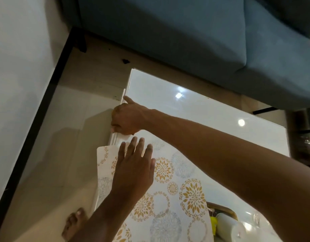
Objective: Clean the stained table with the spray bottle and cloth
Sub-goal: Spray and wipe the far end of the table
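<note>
- Your right hand [126,119] reached across to the left edge of the glossy white table [211,109], left of centre in the frame, its fingers curled over that edge and gripping it, thumb pointing up along the rim.
- Your left hand [133,168] lay flat just below the right one, fingers straight and slightly spread, pressing on the patterned table mat [176,194].
- That mat, white with gold and grey flower circles, covered the lower middle of the frame; one strip of it hung over the table's left edge.
- The bare part of the tabletop ran from the centre to the right of the frame and showed 2 bright light reflections; you could not make out a stain on it in this view.
- At the lower right, partly hidden behind the mat's edge, a white bottle-like container [231,227] lay beside something yellow [214,224]; whether these were the spray bottle and the cloth, you could not tell.
- A blue sofa [185,32] filled the top of the frame, beyond the table.
- Your bare foot [74,224] stood on the pale tiled floor [51,163] at the lower left, beside a black skirting strip [28,137] along the white wall.
</note>
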